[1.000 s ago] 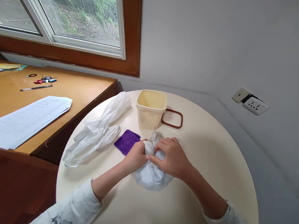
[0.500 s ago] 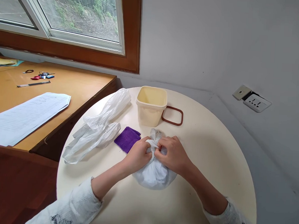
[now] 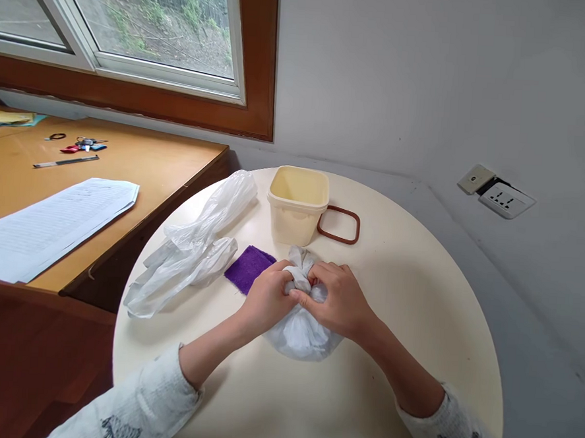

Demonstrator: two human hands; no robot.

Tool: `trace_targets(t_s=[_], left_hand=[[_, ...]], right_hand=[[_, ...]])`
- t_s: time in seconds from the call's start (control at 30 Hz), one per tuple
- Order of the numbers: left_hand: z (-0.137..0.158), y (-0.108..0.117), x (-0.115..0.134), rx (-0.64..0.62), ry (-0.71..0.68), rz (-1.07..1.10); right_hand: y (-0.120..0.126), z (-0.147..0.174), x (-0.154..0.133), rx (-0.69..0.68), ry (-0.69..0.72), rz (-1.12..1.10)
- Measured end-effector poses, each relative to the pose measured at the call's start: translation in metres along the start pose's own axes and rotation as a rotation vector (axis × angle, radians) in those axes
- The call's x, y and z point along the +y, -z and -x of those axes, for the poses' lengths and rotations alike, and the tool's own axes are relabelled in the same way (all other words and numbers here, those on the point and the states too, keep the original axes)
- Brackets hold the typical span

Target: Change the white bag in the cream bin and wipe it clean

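Note:
A full white plastic bag (image 3: 304,335) rests on the round table, its neck twisted and bunched at the top. My left hand (image 3: 268,299) is closed on the left side of that neck. From the right, my right hand (image 3: 340,300) pinches the neck too, its thumb reaching across to my left hand's fingertips. The fingertips are partly hidden in the folds. Beside my left hand lies a folded purple cloth (image 3: 248,269). Just beyond the bag stands a cream plastic tub (image 3: 296,222) without a lid, and a brown rounded-square ring (image 3: 338,238) lies to its right.
Another white plastic bag (image 3: 192,246) lies crumpled on the left of the round cream table (image 3: 430,307). A wooden desk (image 3: 168,152) adjoins on the left, with papers (image 3: 59,224), a pen (image 3: 65,161) and keys (image 3: 86,145). The wall has a socket (image 3: 506,200).
My hands have drawn closer together at the bag's neck, and my right thumb now meets my left hand. The bag's neck looks more tightly bunched. The view has shifted slightly.

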State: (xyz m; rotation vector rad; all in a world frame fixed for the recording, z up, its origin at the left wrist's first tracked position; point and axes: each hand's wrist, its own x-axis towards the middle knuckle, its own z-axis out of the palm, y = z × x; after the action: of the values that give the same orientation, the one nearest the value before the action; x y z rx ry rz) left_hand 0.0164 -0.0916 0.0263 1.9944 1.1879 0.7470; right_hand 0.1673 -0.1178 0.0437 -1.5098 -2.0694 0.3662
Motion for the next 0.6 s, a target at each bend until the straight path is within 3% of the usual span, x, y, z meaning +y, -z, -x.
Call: trace_targets(t_s=[0.23,0.47,0.6], left_hand=[[0.002,-0.002,0.001,-0.008,-0.086,0.023],[0.005,-0.001,0.001,0.051,-0.275,0.019],[0.008,-0.001,0.0,0.087,-0.371,0.031]], right_hand=[[-0.002,-0.001,0.0,0.014,-0.022,0.035],[0.001,-0.004,0.008,0.036,-0.066,0.013],[0.003,-0.01,0.022,-0.043,-0.116,-0.048]])
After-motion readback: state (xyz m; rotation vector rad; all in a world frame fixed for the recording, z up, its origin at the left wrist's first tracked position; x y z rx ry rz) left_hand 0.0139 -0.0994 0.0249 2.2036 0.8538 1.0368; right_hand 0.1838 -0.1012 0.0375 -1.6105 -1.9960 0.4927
